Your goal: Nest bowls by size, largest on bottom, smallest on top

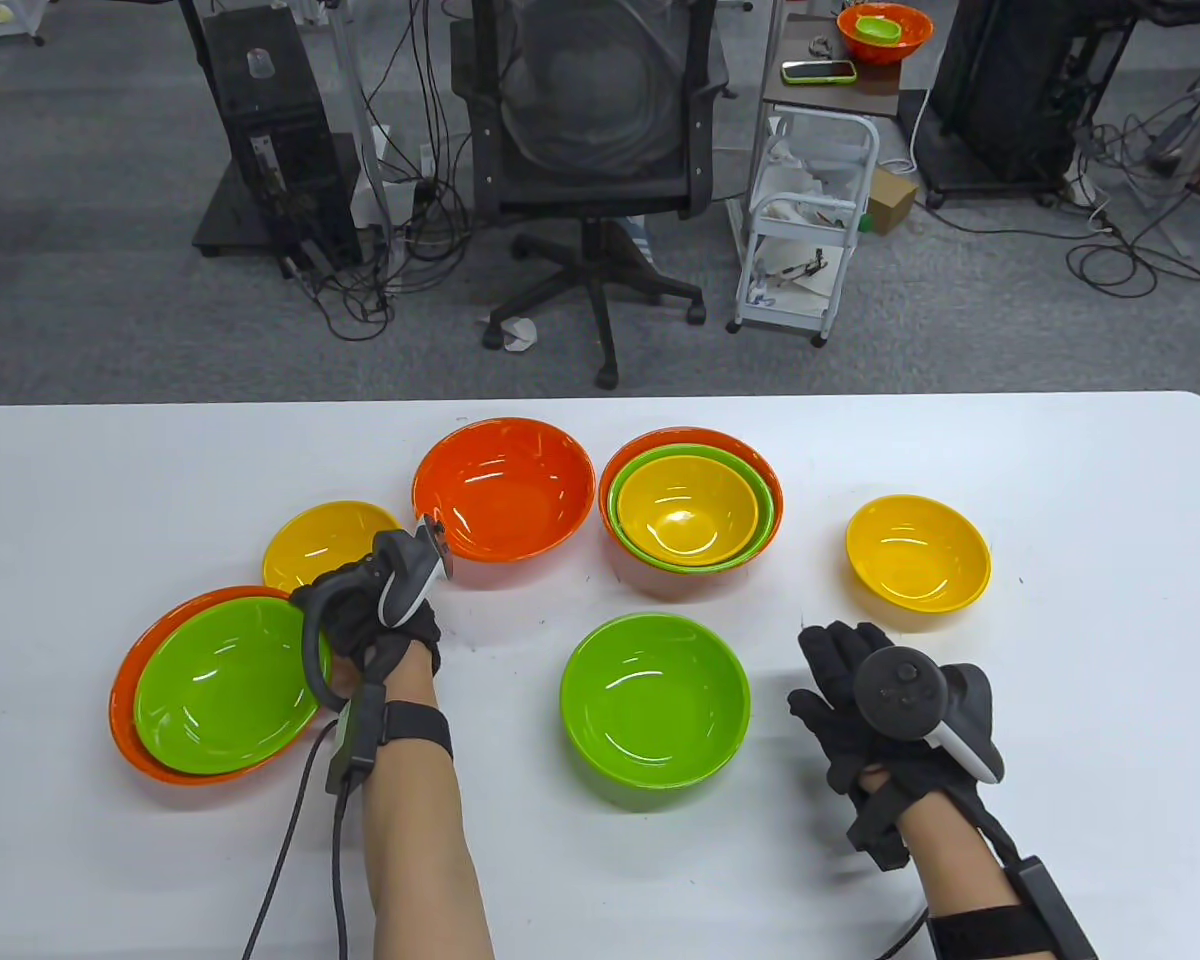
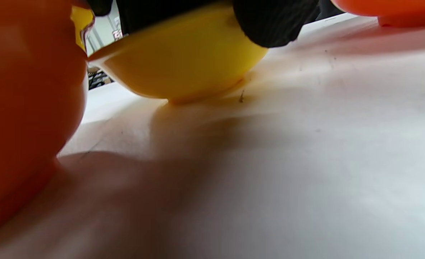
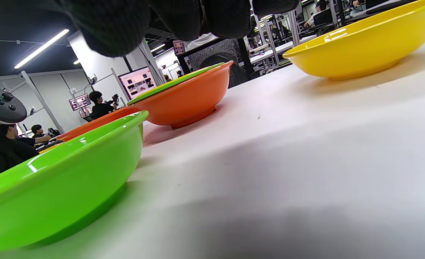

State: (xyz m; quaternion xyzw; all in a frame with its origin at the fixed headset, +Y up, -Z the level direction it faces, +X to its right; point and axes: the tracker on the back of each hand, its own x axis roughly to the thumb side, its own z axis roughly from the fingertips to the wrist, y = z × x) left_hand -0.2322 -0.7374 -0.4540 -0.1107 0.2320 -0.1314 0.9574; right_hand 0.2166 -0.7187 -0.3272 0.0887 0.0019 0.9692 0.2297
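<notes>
A small yellow bowl (image 1: pixel 325 545) stands on the white table (image 1: pixel 1060 800) at the left. My left hand (image 1: pixel 338 600) is at its near right rim. In the left wrist view gloved fingers (image 2: pixel 273 21) grip the yellow bowl (image 2: pixel 183 61), whose base rests on the table. Beside it, a green bowl (image 1: pixel 225 690) sits inside an orange bowl (image 1: pixel 125 690). A large orange bowl (image 1: pixel 505 487) stands empty behind. A nested stack of orange, green and yellow bowls (image 1: pixel 690 512) is at the centre back. A lone green bowl (image 1: pixel 655 697) and a second yellow bowl (image 1: pixel 917 550) stand apart. My right hand (image 1: pixel 832 665) lies open and empty between them.
The right wrist view shows the green bowl (image 3: pixel 54 187), the stack (image 3: pixel 187 100) and the right yellow bowl (image 3: pixel 360 50). Beyond the table's far edge are an office chair (image 1: pixel 590 150) and a white cart (image 1: pixel 810 220).
</notes>
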